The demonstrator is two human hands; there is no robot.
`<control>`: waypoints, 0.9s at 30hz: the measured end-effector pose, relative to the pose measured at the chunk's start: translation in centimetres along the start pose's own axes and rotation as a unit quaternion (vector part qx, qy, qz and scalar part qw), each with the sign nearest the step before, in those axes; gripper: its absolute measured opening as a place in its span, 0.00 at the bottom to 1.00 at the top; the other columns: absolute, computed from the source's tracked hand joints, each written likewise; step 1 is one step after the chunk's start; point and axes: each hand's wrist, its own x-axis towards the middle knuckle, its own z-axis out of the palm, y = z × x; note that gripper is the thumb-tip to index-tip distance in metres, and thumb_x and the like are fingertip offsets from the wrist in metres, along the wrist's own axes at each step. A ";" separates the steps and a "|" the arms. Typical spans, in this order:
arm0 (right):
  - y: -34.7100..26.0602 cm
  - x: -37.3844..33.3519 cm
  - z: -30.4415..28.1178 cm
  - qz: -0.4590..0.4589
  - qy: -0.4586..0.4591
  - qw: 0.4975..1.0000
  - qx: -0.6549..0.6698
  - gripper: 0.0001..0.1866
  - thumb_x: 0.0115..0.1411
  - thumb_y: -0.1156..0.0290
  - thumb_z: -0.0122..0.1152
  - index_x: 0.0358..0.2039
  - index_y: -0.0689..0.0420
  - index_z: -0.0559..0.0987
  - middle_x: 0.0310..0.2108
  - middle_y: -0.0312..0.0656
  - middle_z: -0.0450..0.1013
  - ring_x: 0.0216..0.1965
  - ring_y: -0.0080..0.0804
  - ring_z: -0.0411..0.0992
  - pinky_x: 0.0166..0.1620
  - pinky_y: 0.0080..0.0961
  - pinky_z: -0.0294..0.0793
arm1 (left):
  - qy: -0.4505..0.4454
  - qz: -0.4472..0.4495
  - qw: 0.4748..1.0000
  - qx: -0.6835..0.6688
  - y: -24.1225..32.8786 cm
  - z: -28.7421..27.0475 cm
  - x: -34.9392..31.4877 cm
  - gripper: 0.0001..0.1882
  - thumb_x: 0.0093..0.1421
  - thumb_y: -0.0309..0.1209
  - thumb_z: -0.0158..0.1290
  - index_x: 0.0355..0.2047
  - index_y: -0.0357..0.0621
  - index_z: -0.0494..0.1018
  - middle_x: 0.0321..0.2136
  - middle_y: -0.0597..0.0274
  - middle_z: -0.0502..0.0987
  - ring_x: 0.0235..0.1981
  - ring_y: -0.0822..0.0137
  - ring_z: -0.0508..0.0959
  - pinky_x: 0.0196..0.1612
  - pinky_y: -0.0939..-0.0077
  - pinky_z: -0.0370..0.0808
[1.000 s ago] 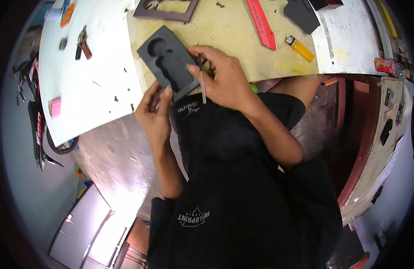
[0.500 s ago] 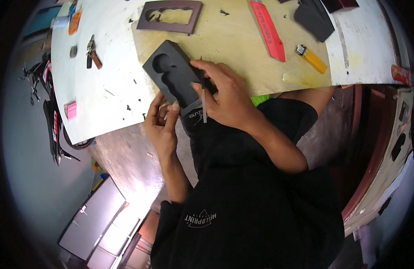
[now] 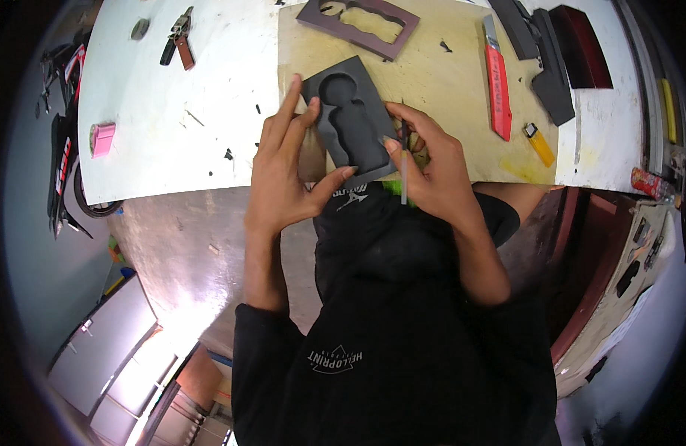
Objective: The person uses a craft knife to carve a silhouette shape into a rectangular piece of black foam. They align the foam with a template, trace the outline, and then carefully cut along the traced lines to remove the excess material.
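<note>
A dark grey foam block [image 3: 364, 123] with a wavy, rounded recess is held tilted at the front of the table. My left hand [image 3: 283, 167] spans its left side, the fingertips on the left edge and the thumb on the lower rim. On the right side, my right hand [image 3: 436, 160] grips the block, its thumb over the edge by the recess. That same hand also keeps a slim stick [image 3: 404, 178] with a pale, see-through lower end, pointing down towards me. The stick's upper part is mostly hidden by the fingers.
A yellowish cutting board [image 3: 454, 97] lies on the white table [image 3: 150, 163]. Beyond the block sits a maroon foam frame [image 3: 391, 48]. To the right are a red cutter knife [image 3: 496, 93], a yellow lighter [image 3: 539, 145] and black foam pieces [image 3: 552, 89]. Keys [image 3: 179, 44] lie left.
The block has shifted right in view and turned more upright. My left hand has opened wider, its fingers moving up along the left edge. The right hand keeps its hold and the stick.
</note>
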 end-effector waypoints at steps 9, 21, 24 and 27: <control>-0.5 0.6 -0.1 0.016 -0.023 1.000 -0.005 0.23 0.61 0.77 0.65 0.58 0.61 0.76 0.46 0.52 0.79 0.42 0.33 0.78 0.46 0.27 0.75 | 0.070 -0.031 0.994 -0.076 -2.3 1.4 1.0 0.20 0.53 0.24 0.66 0.47 0.31 0.78 0.59 0.48 0.75 0.48 0.54 0.79 0.52 0.65 0.75; -2.2 2.9 -1.8 -0.018 0.015 0.997 -0.068 0.19 0.68 0.76 0.58 0.58 0.65 0.75 0.42 0.51 0.78 0.40 0.33 0.78 0.46 0.26 0.76 | 0.063 -0.037 0.995 -0.064 -2.6 0.7 1.6 0.18 0.49 0.21 0.66 0.43 0.34 0.81 0.57 0.48 0.77 0.35 0.60 0.76 0.41 0.70 0.76; -3.6 5.0 -2.3 -0.054 0.016 0.994 -0.096 0.13 0.67 0.78 0.58 0.51 0.68 0.78 0.35 0.48 0.77 0.36 0.33 0.77 0.42 0.25 0.76 | 0.056 -0.029 0.996 -0.067 -2.8 1.1 1.6 0.18 0.48 0.19 0.66 0.42 0.34 0.81 0.57 0.46 0.77 0.36 0.59 0.76 0.41 0.69 0.76; -2.7 4.4 -0.8 -0.019 0.043 0.999 -0.015 0.08 0.65 0.79 0.60 0.44 0.68 0.78 0.35 0.48 0.78 0.36 0.33 0.78 0.41 0.26 0.76 | 0.051 -0.027 0.996 -0.064 -1.8 0.7 2.1 0.15 0.48 0.16 0.65 0.38 0.34 0.81 0.58 0.43 0.76 0.38 0.56 0.76 0.41 0.66 0.77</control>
